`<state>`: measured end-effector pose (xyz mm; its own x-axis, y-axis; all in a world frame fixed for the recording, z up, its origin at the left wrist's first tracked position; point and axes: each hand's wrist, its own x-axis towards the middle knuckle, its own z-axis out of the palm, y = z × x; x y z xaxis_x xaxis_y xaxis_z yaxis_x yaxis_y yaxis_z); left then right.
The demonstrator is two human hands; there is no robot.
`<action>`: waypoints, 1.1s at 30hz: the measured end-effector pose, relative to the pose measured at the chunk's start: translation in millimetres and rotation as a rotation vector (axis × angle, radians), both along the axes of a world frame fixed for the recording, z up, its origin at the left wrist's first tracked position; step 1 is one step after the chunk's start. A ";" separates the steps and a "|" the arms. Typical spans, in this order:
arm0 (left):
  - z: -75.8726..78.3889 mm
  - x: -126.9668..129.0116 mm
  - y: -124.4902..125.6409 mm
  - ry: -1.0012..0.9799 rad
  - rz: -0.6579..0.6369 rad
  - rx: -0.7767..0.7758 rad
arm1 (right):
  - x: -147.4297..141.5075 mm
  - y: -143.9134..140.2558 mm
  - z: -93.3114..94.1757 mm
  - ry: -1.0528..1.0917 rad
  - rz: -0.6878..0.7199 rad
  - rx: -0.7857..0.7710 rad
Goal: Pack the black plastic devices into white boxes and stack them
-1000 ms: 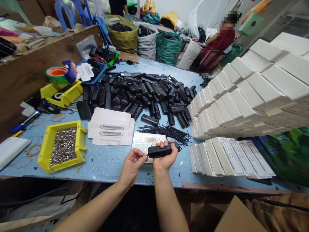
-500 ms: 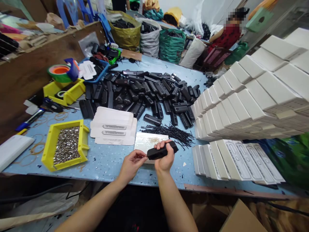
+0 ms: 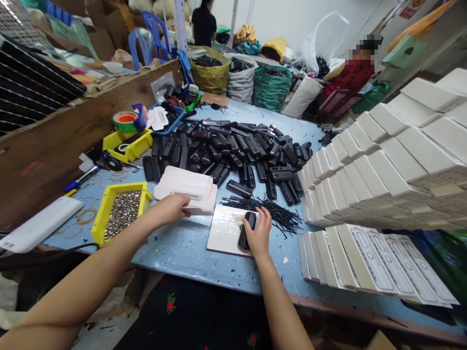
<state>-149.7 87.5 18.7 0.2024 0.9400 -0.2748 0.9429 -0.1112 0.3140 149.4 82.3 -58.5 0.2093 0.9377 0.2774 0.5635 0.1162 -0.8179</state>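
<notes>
My left hand (image 3: 175,207) is closed on the near edge of a flattened white carton (image 3: 184,182), the top one of a small stack. A printed picture of a long device shows on it, partly under my fingers. My right hand (image 3: 260,228) grips a long black plastic device (image 3: 247,231), thumb on one side and fingers on the other. That device rests on a white board (image 3: 222,231) near the table's front edge. Just beyond lies a heap of thin black screws or pins (image 3: 279,211); their exact kind is unclear.
Many similar black devices (image 3: 233,146) are piled behind. At the left, a yellow bin (image 3: 98,221) holds small metal pieces. White boxes (image 3: 365,170) are stacked high at the right. Two people, one in a red top (image 3: 353,73), are in the background.
My right hand has lowered the black device onto the white board. My left hand has left the device's end and moved left to the flattened cartons. The view has shifted left.
</notes>
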 end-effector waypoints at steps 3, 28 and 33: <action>26.3 16.2 -20.9 -0.458 -0.078 -0.192 | -16.0 -19.7 29.0 -0.203 0.238 0.321; -8.2 95.6 -87.4 -0.789 -0.001 -0.030 | -35.5 -59.6 36.4 0.584 0.658 -0.295; -7.7 104.7 -80.7 -0.787 0.124 -0.117 | -37.8 -63.7 53.3 0.545 0.676 -0.317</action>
